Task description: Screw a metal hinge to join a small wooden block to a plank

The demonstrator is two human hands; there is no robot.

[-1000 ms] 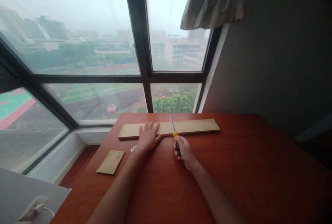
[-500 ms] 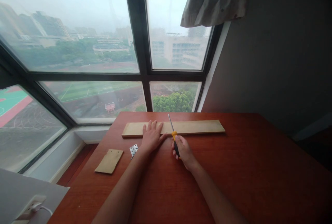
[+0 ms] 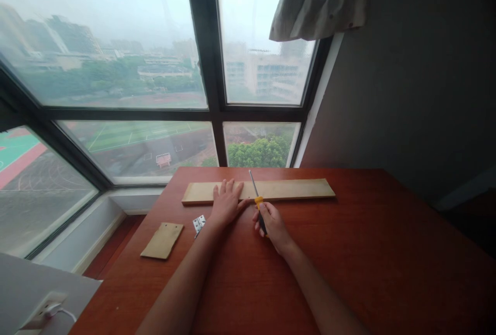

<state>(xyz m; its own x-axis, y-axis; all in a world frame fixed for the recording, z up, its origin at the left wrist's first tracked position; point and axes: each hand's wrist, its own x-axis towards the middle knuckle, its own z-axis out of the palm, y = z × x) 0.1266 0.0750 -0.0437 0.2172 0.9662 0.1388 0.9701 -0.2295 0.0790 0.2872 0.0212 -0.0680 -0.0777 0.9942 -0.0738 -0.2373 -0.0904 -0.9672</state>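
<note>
A long pale wooden board (image 3: 294,189) lies across the far side of the red-brown table (image 3: 368,252). My left hand (image 3: 226,203) rests flat on the board's left part, fingers spread. Just right of it, my right hand (image 3: 271,224) grips the black and yellow handle of a screwdriver (image 3: 256,195). The metal shaft points away from me, over the board. A small silver hinge (image 3: 199,224) lies on the table left of my left wrist. Further left sits a small wooden piece (image 3: 162,240) with two holes near its far edge.
A large dark-framed window (image 3: 209,112) rises behind the table's far edge, with a curtain (image 3: 318,1) bunched at the top right. A dark wall stands on the right. At the lower left, a white surface (image 3: 34,299) carries a plugged-in socket (image 3: 48,311).
The view shifted slightly, so the hinge by my left wrist came fully into sight. My right hand with the screwdriver moved a little towards my left hand. My left hand stays on the board.
</note>
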